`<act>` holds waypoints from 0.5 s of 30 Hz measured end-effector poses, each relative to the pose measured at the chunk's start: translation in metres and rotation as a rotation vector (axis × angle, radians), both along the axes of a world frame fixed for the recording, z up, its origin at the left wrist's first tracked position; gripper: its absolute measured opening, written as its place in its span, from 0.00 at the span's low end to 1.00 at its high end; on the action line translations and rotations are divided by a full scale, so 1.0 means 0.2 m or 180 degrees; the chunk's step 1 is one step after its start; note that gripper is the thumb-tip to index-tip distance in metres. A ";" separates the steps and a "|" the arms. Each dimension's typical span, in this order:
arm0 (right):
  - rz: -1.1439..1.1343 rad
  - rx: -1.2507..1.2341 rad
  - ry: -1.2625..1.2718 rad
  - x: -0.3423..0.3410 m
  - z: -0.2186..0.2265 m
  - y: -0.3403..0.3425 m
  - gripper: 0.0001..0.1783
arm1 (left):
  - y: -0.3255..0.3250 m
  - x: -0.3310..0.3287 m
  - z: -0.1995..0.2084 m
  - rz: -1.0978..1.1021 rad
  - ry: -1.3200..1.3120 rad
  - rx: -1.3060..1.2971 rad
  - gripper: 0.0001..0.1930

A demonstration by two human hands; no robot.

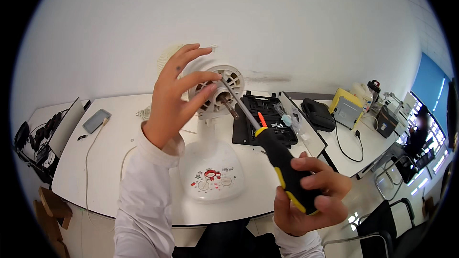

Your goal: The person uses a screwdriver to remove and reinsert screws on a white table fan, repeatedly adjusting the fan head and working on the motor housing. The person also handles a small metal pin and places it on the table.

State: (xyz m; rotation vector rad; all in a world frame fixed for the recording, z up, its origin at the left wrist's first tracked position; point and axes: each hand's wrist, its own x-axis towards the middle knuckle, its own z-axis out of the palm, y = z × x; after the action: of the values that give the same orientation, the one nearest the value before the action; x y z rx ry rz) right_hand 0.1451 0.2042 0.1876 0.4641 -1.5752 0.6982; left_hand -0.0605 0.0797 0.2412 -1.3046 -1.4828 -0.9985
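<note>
A black-and-yellow screwdriver (277,152) rests in my right hand (320,193), its fingers wrapped round the handle and the metal shank slanting up to the left. My left hand (174,91) is raised; its index fingertip is at the screwdriver's tip, the thumb a little below and the other fingers stretched out. Whether anything tiny sits at the tip cannot be made out. Just behind stands a partly taken-apart white electric fan (232,77), its motor shaft (229,106) bare and pointing towards me. The fan's white base (213,193) carries a red cartoon print.
Behind the screwdriver lies an open black tool case (251,136) with an orange-handled tool (261,118). A grey phone-like slab (97,121) and a pale cable (91,157) are on the left. Rightward are a black pouch (318,114), a yellow-grey case (346,108) and chairs (382,220).
</note>
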 end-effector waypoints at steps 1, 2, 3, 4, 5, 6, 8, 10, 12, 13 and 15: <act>0.0015 0.0024 -0.0085 0.00 0.00 0.00 0.38 | 0.03 -0.03 0.01 -0.0154 -0.0109 -0.0059 0.10; -0.0095 0.0304 -0.0074 0.01 -0.01 0.02 0.39 | 0.05 -0.07 0.01 -0.0265 -0.0202 -0.0113 0.10; -0.0202 0.0584 -0.0061 0.03 -0.02 0.06 0.39 | 0.06 -0.10 0.01 -0.0372 -0.0294 -0.0167 0.09; -0.0178 0.0679 -0.0025 0.03 -0.02 0.07 0.39 | 0.06 -0.10 0.01 -0.0715 -0.0612 -0.0136 0.08; -0.0178 0.0769 0.0002 0.03 -0.02 0.08 0.38 | 0.08 -0.09 0.00 -0.0764 -0.0701 -0.0091 0.08; -0.0047 0.0675 0.0051 0.01 -0.01 0.07 0.38 | 0.09 -0.09 -0.01 -0.0808 -0.0790 -0.0045 0.08; -0.0113 0.0558 0.0019 0.00 -0.01 0.04 0.37 | 0.09 -0.09 -0.01 -0.0840 -0.0837 0.0009 0.08; -0.0405 0.0538 -0.0292 0.02 0.02 0.02 0.39 | 0.08 -0.09 -0.02 -0.0811 -0.0755 0.0027 0.09; -0.0543 0.0538 -0.0460 0.05 0.04 0.01 0.38 | 0.07 -0.10 -0.01 -0.0780 -0.0818 -0.0092 0.09; -0.0523 0.0527 -0.0438 0.04 0.05 0.01 0.38 | 0.06 -0.10 -0.01 -0.0766 -0.0850 -0.0151 0.09; -0.0451 0.0497 -0.0371 0.04 0.06 0.01 0.37 | 0.06 -0.09 0.01 -0.0707 -0.0815 -0.0219 0.10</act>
State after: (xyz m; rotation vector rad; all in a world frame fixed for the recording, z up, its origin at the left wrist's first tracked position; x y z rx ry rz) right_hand 0.1537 0.2065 0.2001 0.4277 -1.7622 0.5034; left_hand -0.0793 0.0925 0.2423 -1.4568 -1.5984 -1.3086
